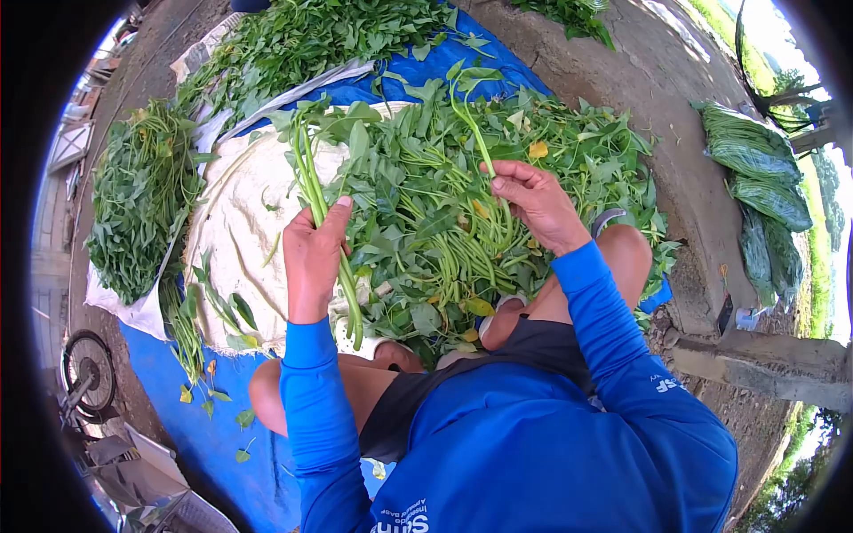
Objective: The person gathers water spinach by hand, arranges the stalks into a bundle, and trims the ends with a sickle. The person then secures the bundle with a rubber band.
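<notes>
My left hand (317, 253) is closed around a small bunch of water spinach stems (311, 178). Their leafy ends point away from me, and the cut ends stick out below my fist. In my right hand (540, 204), the thumb and fingers pinch a single water spinach stalk (478, 138) with a curled leafy tip. A loose heap of water spinach (426, 209) spreads beneath both hands and between my legs, with a few yellow leaves in it. Under my left hand's side lies a cream sack cloth (235, 258).
A gathered bundle of greens (142, 204) lies at the left, and a larger leafy pile (329, 44) is at the far side. A blue tarp (195, 400) covers the ground. Filled plastic bags of greens (755, 160) lie at the right. A wheel (89, 373) stands at lower left.
</notes>
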Demonstrator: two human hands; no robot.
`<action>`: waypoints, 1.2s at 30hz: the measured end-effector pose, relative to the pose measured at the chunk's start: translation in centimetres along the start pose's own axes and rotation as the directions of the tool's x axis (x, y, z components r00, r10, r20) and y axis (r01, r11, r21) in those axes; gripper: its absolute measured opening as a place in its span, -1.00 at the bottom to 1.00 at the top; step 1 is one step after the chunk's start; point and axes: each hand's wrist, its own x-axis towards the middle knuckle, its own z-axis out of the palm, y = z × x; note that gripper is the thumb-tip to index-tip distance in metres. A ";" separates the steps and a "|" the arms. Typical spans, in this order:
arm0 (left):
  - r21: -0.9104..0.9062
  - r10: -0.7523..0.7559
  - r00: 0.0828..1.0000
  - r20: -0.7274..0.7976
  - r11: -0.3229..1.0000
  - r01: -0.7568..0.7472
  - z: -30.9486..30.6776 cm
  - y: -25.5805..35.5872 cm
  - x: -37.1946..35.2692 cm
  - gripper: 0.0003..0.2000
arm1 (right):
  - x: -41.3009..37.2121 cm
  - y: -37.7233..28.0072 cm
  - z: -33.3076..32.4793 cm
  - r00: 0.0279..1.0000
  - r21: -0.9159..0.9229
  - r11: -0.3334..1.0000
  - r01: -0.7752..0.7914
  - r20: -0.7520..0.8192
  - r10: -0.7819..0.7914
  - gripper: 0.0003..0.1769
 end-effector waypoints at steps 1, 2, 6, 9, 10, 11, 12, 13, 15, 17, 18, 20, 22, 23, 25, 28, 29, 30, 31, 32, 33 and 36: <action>0.006 0.014 1.000 -0.010 1.000 -0.014 0.7 -0.1 -0.1 -0.67 | -0.5 -0.4 0.5 1.000 -0.036 0.999 0.026 0.000 -0.026 -0.63; -0.003 0.049 0.999 -0.023 0.999 -0.049 1.3 -0.6 -0.1 -0.66 | -1.0 -0.6 1.2 1.000 -0.060 0.998 0.016 0.000 -0.016 -0.63; -0.205 0.043 0.999 0.029 0.978 -0.036 4.5 -0.8 -1.1 -0.68 | -2.0 0.9 5.6 0.980 -0.108 0.974 0.198 0.044 -0.194 -0.61; -0.388 0.110 0.990 0.088 0.919 -0.068 7.5 -2.2 -2.1 -0.68 | -2.9 2.9 9.4 0.969 -0.078 0.974 0.211 0.144 -0.199 -0.62; -0.391 0.129 0.990 0.064 0.916 -0.094 7.9 -2.5 -2.4 -0.67 | -2.7 3.3 10.1 0.966 -0.095 0.966 0.240 0.127 -0.227 -0.62; -0.404 0.132 0.991 0.029 0.908 -0.110 7.9 -2.6 -2.5 -0.67 | -2.6 3.7 10.9 0.963 -0.111 0.959 0.259 0.107 -0.248 -0.62; -0.438 0.135 0.991 0.007 0.891 -0.118 7.8 -2.5 -2.5 -0.67 | -2.4 4.0 11.5 0.958 -0.121 0.953 0.278 0.112 -0.265 -0.63; -0.476 0.133 0.991 -0.002 0.872 -0.118 7.6 -2.3 -2.6 -0.67 | -2.4 4.1 11.8 0.955 -0.135 0.947 0.290 0.105 -0.277 -0.64; -0.543 0.079 0.994 0.081 0.839 -0.023 7.2 -1.9 -2.3 -0.68 | -2.2 3.6 12.6 0.935 -0.225 0.908 0.353 0.129 -0.331 -0.66; -0.547 0.026 0.993 0.112 0.836 0.040 6.9 -2.0 -2.1 -0.69 | -2.0 2.8 12.9 0.901 -0.363 0.824 0.434 0.186 -0.392 -0.67; -0.517 -0.005 0.995 0.100 0.854 0.056 6.5 -2.0 -1.7 -0.69 | -1.9 2.7 13.6 0.892 -0.298 0.841 0.451 0.186 -0.412 -0.69; -0.373 0.106 0.993 0.052 0.924 -0.079 4.8 -1.8 -0.6 -0.66 | -1.7 1.6 13.2 0.886 -0.322 0.827 0.460 0.223 -0.406 -0.69; -0.445 0.011 0.988 0.154 0.893 0.059 1.9 -0.1 -0.1 -0.58 | -1.8 -0.2 11.8 0.929 -0.229 0.901 0.369 0.058 -0.366 -0.72; -0.484 0.047 0.979 0.197 0.873 0.055 0.5 1.0 -0.1 -0.58 | -1.7 -0.5 10.6 0.941 -0.203 0.922 0.331 -0.001 -0.338 -0.73; -0.569 0.050 0.970 0.237 0.817 0.097 -1.8 1.9 -0.2 -0.57 | -1.5 -0.2 8.5 0.936 -0.231 0.911 0.341 -0.006 -0.352 -0.76; -0.623 0.154 0.956 0.250 0.781 0.038 -3.5 2.4 -0.5 -0.56 | -2.7 0.1 8.7 0.934 -0.179 0.917 0.357 0.058 -0.352 -0.79; -0.633 0.162 0.955 0.248 0.773 0.033 -3.8 2.5 -0.6 -0.56 | -3.5 0.3 8.9 0.935 -0.152 0.923 0.353 0.084 -0.344 -0.80; -0.644 0.169 0.954 0.247 0.764 0.032 -3.9 2.9 -0.9 -0.56 | -4.0 0.4 9.3 0.922 -0.152 0.913 0.380 0.144 -0.359 -0.81; -0.658 0.176 0.952 0.249 0.753 0.032 -3.9 3.2 -1.0 -0.56 | -4.5 0.4 9.6 0.918 -0.170 0.910 0.379 0.195 -0.346 -0.81; -0.676 0.193 0.947 0.256 0.736 0.033 -3.8 3.4 -1.1 -0.56 | -5.1 0.3 9.8 0.913 -0.191 0.906 0.377 0.242 -0.329 -0.81; -0.718 0.206 0.940 0.273 0.693 0.057 -3.8 3.6 -1.0 -0.56 | -5.4 0.2 9.9 0.906 -0.212 0.902 0.376 0.288 -0.310 -0.81; -0.770 0.201 0.940 0.276 0.632 0.091 -3.7 3.3 -0.2 -0.58 | -5.8 1.1 10.5 0.870 -0.268 0.829 0.490 0.205 -0.448 -0.81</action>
